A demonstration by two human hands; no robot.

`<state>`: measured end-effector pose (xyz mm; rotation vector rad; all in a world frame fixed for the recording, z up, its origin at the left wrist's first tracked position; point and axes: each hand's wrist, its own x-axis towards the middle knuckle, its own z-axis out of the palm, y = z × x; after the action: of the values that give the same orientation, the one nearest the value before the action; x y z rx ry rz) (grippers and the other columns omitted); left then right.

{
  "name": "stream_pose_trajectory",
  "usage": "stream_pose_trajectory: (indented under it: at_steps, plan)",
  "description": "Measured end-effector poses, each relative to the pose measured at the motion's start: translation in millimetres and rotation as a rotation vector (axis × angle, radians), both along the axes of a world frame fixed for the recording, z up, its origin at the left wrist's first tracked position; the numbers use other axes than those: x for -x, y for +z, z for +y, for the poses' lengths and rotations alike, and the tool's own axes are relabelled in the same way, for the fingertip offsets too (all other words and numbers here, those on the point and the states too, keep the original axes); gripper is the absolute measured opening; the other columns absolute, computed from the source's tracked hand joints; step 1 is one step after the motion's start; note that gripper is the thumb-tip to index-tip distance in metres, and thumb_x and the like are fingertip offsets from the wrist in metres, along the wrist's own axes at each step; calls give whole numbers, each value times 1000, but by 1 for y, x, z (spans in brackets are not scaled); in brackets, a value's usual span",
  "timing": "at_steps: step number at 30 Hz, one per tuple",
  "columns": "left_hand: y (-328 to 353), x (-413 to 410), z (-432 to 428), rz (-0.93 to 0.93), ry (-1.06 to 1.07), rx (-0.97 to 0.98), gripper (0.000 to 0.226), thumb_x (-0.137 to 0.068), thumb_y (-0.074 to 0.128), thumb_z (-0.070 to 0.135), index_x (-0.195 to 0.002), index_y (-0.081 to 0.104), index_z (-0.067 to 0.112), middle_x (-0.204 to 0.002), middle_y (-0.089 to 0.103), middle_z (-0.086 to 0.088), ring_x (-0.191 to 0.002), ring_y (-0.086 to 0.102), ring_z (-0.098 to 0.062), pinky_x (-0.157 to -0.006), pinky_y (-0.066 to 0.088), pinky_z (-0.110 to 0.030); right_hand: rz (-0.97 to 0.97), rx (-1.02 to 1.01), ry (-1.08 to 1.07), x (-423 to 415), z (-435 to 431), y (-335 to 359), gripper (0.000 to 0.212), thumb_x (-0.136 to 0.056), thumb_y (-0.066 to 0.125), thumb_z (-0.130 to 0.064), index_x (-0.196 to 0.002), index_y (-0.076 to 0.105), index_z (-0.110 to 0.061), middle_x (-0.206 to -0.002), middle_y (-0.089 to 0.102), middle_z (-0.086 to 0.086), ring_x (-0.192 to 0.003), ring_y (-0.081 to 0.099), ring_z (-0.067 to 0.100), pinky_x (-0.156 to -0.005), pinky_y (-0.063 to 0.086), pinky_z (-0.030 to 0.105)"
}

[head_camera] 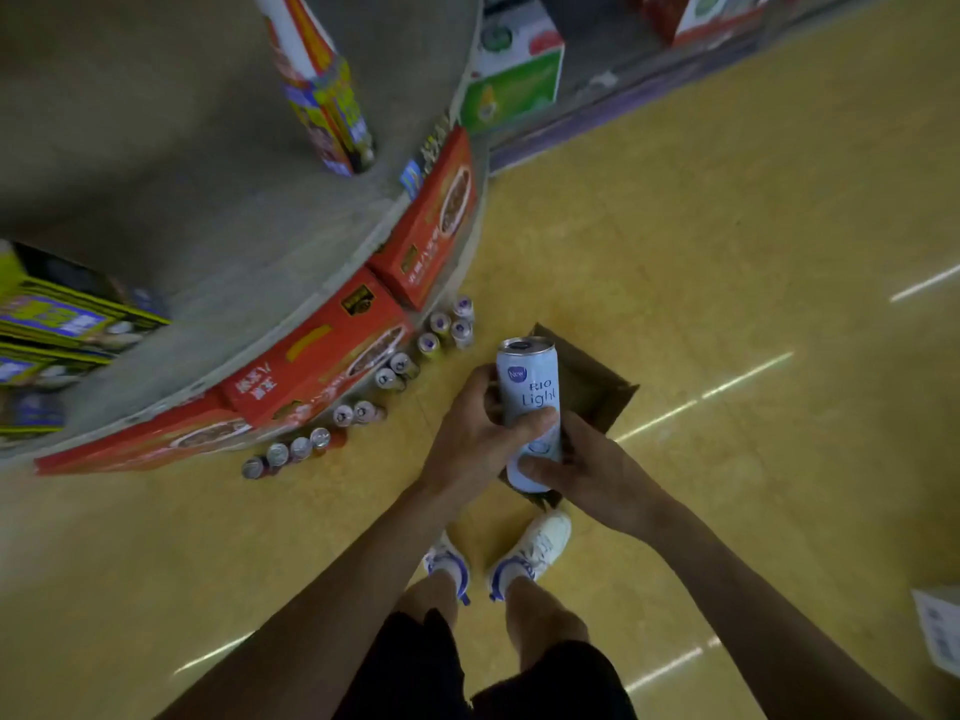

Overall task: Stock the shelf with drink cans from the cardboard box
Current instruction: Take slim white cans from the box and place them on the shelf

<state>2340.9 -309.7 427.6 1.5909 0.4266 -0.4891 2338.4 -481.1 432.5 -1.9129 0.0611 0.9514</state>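
A tall white drink can (527, 392) with purple lettering is held upright in front of me, above the open brown cardboard box (592, 387) on the floor. My left hand (475, 433) grips the can's left side with the thumb across its front. My right hand (587, 470) grips its lower end from the right. Several more cans (400, 363) stand in a curved line on the yellow floor along the base of the grey shelf (208, 252). The box's inside is mostly hidden behind the can and my hands.
Red cartons (322, 350) line the shelf's bottom edge. Yellow and blue packs (57, 314) sit on the shelf at left, a tall colourful pack (322, 90) further up. A green and white carton (514, 70) stands beyond. My feet in white shoes (535, 548) stand just behind the box.
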Motion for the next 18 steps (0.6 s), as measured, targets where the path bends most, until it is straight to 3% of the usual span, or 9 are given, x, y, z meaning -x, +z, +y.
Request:
stream_pose_trajectory:
  at_steps: [6, 11, 14, 18]
  plan:
    - [90, 2, 30, -129, 51, -43, 52, -68, 85, 47, -114, 61, 41, -115, 73, 10, -106, 71, -9, -89, 61, -44, -159, 18, 88, -6, 32, 90, 51, -90, 70, -44, -134, 50, -25, -121, 68, -10, -105, 66, 2, -92, 56, 34]
    - [148, -4, 71, -254, 90, -64, 73, -64, 83, 49, -129, 59, 27, -121, 71, 6, -110, 69, -10, -92, 59, -44, -292, 19, 123, -14, 75, 142, 53, -86, 68, -52, -129, 50, -25, -116, 69, -11, -99, 69, 6, -87, 58, 40]
    - [179, -6, 101, -320, 123, -95, 65, -66, 85, 44, -123, 59, 28, -117, 72, 6, -103, 71, -10, -89, 60, -45, -342, -18, 119, -20, 105, 167, 50, -86, 71, -48, -128, 51, -28, -116, 69, -13, -100, 68, 2, -89, 58, 38]
    - [212, -7, 143, -418, 158, -138, 60, -64, 85, 48, -117, 60, 34, -114, 73, 7, -101, 72, -12, -89, 60, -46, -437, -96, 133, -26, 148, 197, 68, -77, 69, -60, -134, 49, -29, -124, 67, -12, -109, 67, 3, -94, 57, 41]
